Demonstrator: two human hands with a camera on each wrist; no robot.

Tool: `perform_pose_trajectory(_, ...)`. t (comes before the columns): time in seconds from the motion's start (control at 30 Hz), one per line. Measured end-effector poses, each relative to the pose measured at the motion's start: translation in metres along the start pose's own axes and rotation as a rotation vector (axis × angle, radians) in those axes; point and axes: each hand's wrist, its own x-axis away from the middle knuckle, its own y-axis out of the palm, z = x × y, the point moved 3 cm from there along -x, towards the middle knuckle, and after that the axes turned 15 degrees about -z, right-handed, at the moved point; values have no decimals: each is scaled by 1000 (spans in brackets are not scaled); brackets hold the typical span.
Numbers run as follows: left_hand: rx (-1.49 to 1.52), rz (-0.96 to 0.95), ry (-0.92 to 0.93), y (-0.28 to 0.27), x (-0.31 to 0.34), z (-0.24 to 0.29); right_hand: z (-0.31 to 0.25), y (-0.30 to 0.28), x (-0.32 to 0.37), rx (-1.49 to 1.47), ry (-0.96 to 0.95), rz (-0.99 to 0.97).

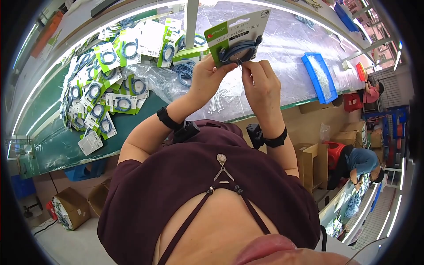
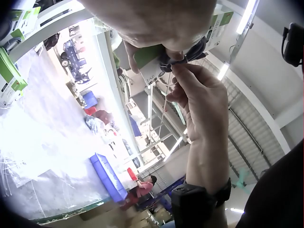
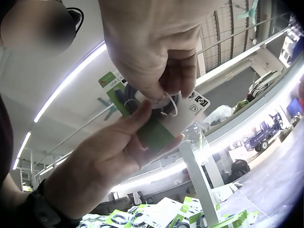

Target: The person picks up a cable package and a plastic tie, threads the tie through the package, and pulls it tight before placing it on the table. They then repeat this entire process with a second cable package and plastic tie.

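Observation:
A green and white card (image 1: pixel 221 35) carrying a coiled blue cable (image 1: pixel 240 51) is held up above the table. My left hand (image 1: pixel 208 79) grips the card's lower edge, its thumb at the coil. With thumb and fingers, my right hand (image 1: pixel 263 88) pinches a thin white tie (image 3: pixel 174 105) at the coil; the right wrist view shows the tie curving in a loop beside the left thumb. In the left wrist view the right hand (image 2: pixel 202 102) meets the dark coil, and part of the card is hidden behind the left hand.
Many carded cables (image 1: pixel 108 55) lie piled on the left of the table. Near the middle are a clear plastic bag (image 1: pixel 159 81), loose blue cables (image 1: pixel 183 73) and scattered white ties (image 1: pixel 215 104). A blue tray (image 1: pixel 319 77) of ties stands on the right. Two people sit further right.

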Motion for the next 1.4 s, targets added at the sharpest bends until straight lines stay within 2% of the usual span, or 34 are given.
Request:
perform_pose_trajectory(0.13, -177, -21, 19, -3, 1, 6, 0, 3, -1, -3, -3, 3)
perform_pose_trajectory(0.23, -67, 1, -69, -6, 0, -5, -1, 1, -3, -10, 8, 3)
perform_pose_trajectory(0.37, 159, 10, -38, -4, -1, -8, -3, -3, -1, -13, 22, -7)
perform_pose_trajectory(0.53, 299, 15, -70, 0, -2, -6, -3, -2, 1, 4, 3, 2)
perform_pose_trajectory(0.77, 128, -2, -63, 1, 2, -9, -4, -2, 6, 20, 18, -8)
perform_pose_trajectory(1.2, 135, -7, -53, 5, 7, -7, -8, -3, 8, -2, 49, -42)
perform_pose_trajectory(1.4, -63, -54, -14, 6, 10, -7, -2, 3, 8, -15, 46, -22)
